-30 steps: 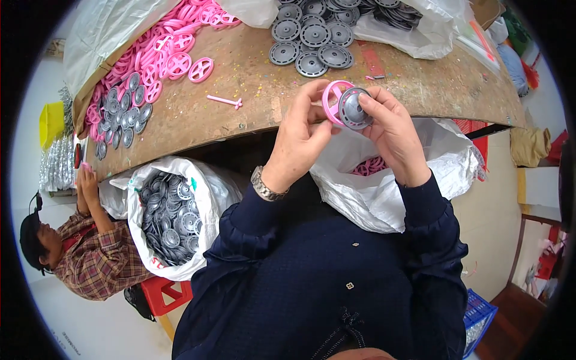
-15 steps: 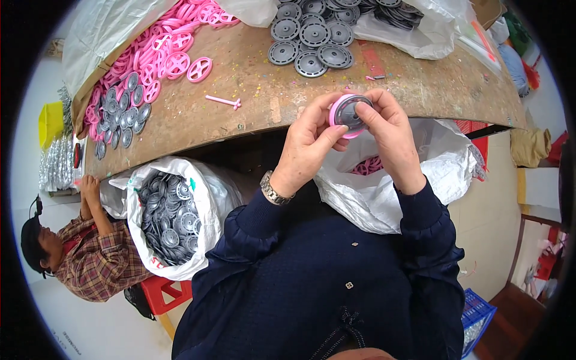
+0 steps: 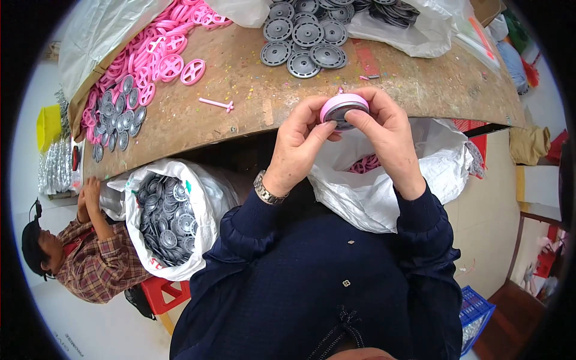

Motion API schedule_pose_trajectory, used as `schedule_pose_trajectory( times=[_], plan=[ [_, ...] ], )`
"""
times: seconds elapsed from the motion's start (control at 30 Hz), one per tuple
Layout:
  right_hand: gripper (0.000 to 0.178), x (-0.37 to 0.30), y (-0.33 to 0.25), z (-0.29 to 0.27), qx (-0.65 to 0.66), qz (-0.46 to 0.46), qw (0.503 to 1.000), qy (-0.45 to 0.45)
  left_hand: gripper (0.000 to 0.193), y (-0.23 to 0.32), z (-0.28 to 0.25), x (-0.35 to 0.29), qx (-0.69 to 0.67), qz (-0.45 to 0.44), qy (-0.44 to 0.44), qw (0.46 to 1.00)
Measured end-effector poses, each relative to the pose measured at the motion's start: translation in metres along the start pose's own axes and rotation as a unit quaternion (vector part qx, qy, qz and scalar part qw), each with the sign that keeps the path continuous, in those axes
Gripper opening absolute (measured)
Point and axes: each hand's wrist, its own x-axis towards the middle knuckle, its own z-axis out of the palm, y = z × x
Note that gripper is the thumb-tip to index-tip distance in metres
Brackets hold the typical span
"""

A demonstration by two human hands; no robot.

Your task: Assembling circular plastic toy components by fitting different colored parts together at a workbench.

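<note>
Between both hands, just off the table's near edge, is a toy wheel (image 3: 344,108) with a pink rim and a grey disc set in its face. My left hand (image 3: 300,141) grips its left side, thumb pressed on the disc. On the other side my right hand (image 3: 387,135) holds it too, its thumb also on the grey face. The wheel is tilted, its pink edge upward. Grey discs (image 3: 308,34) lie piled on the table beyond my hands. Pink wheel rims (image 3: 171,67) are heaped at the far left, with more grey discs (image 3: 123,120) beside them.
A pink rod (image 3: 216,104) lies on the wooden table (image 3: 252,72). Below its edge stand a white sack of grey discs (image 3: 168,219) and, under my hands, a white sack (image 3: 360,195) with pink parts. Another person (image 3: 90,252) sits at left. A blue crate (image 3: 477,318) stands lower right.
The wheel has tipped in my hands, so more of its pink edge shows and less of the grey face. Both hands have shifted slightly left with it.
</note>
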Motion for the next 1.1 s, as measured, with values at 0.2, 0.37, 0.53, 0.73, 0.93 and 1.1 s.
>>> schedule_pose_trajectory(
  times=[0.2, 0.37, 0.53, 0.73, 0.93, 1.1],
  plan=[
    [0.015, -0.005, -0.003, 0.001, -0.033, -0.018, 0.999, 0.009, 0.023, 0.003, 0.002, 0.0, 0.144, 0.037, -0.005, 0.989],
    [0.01, -0.01, -0.003, 0.002, -0.089, -0.052, 0.995, 0.016, 0.014, 0.001, 0.009, -0.003, 0.185, 0.104, 0.031, 0.977],
    [0.009, -0.007, 0.002, -0.002, -0.05, -0.029, 0.998, 0.026, 0.02, 0.005, 0.013, 0.003, 0.164, 0.04, 0.009, 0.986],
    [0.018, -0.003, -0.001, -0.008, -0.019, 0.007, 1.0, 0.006, 0.043, 0.012, 0.011, 0.002, 0.137, -0.04, -0.023, 0.99],
    [0.034, -0.014, -0.004, 0.001, -0.136, -0.078, 0.988, 0.001, 0.043, 0.011, 0.01, -0.003, 0.103, -0.008, -0.005, 0.995],
    [0.035, -0.019, 0.004, -0.008, -0.127, -0.078, 0.989, -0.006, 0.042, 0.013, 0.016, -0.008, 0.181, 0.039, -0.001, 0.983]
  ],
)
